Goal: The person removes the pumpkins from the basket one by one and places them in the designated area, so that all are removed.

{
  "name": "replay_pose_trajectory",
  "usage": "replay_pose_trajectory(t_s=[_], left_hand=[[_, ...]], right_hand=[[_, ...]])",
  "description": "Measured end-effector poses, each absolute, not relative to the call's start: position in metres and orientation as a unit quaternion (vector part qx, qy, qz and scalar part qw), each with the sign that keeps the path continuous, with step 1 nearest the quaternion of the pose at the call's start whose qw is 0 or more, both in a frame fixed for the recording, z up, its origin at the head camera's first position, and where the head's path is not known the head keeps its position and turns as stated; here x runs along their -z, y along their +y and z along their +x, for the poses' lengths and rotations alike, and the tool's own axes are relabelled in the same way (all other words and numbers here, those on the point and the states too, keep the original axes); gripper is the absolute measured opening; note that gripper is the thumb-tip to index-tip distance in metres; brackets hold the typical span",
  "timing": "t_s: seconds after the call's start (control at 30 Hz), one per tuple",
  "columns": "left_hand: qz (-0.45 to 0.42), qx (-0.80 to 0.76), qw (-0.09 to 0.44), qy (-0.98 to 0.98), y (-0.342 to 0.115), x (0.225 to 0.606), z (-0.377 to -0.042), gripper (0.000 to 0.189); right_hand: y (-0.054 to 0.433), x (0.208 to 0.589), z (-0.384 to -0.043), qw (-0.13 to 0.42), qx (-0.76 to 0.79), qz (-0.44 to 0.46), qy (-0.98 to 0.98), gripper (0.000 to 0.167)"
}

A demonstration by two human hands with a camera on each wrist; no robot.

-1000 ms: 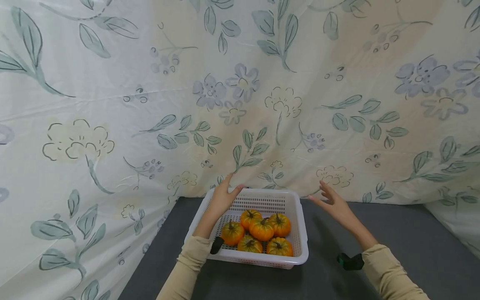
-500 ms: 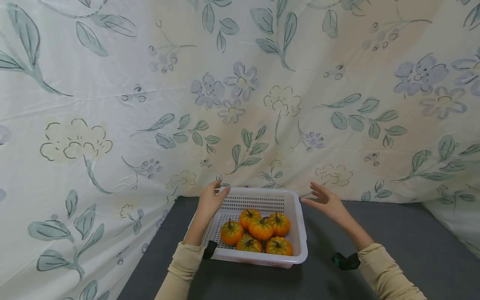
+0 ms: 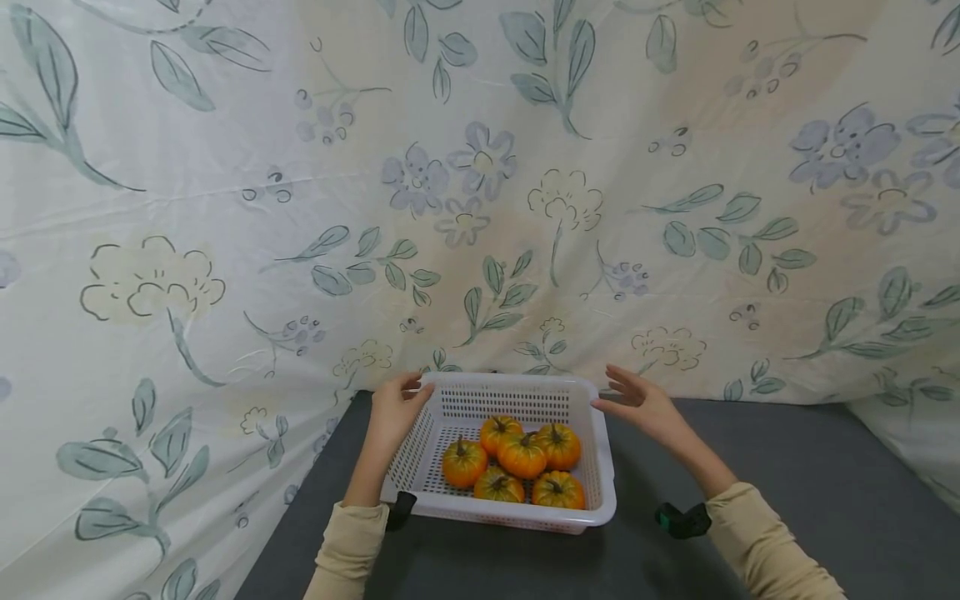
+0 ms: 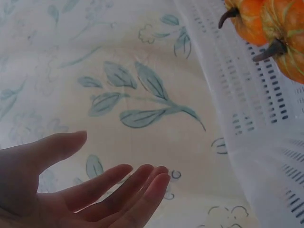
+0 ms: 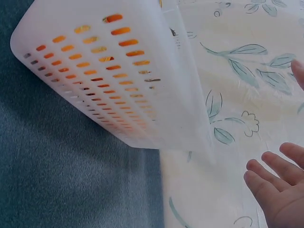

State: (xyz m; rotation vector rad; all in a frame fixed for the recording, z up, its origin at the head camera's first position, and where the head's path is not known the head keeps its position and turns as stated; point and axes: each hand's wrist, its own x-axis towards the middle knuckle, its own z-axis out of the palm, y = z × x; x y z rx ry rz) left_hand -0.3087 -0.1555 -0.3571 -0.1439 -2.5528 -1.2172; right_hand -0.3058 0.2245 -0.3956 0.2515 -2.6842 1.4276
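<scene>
A white perforated plastic basket stands on the dark tabletop, with several small orange-green pumpkins in it, one resting on top of the others. My left hand is at the basket's left side, near its back left corner, fingers relaxed and holding nothing. In the left wrist view that hand has its thumb apart from the fingers. Off the basket's back right corner is my right hand, thumb and fingers spread. The right wrist view has its fingers apart from the basket wall.
Behind the table hangs a pale cloth printed with leaves and flowers, meeting the tabletop's back edge. The dark tabletop extends to the right of the basket. Each wrist wears a black strap.
My left hand has moved left and down, from over the basket to its left side. My right hand has drifted left toward the basket's right rim. The basket and pumpkins stay put.
</scene>
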Motion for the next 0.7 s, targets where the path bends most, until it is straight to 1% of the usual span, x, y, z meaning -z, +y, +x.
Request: replay_pose_trajectory(t_s=[0.33,0.7], left_hand=[[0.001,0.412,0.149,-0.899,-0.183,0.367,-0.306,0.04],[0.059,0.432,0.11,-0.893,-0.21,0.382,-0.303,0.037]], right_hand=[[0.213,0.391,-0.306,0.034,-0.469,0.102,-0.877,0.088],[0.199,0.384,-0.305,0.02,-0.462,0.114,-0.879,0.083]])
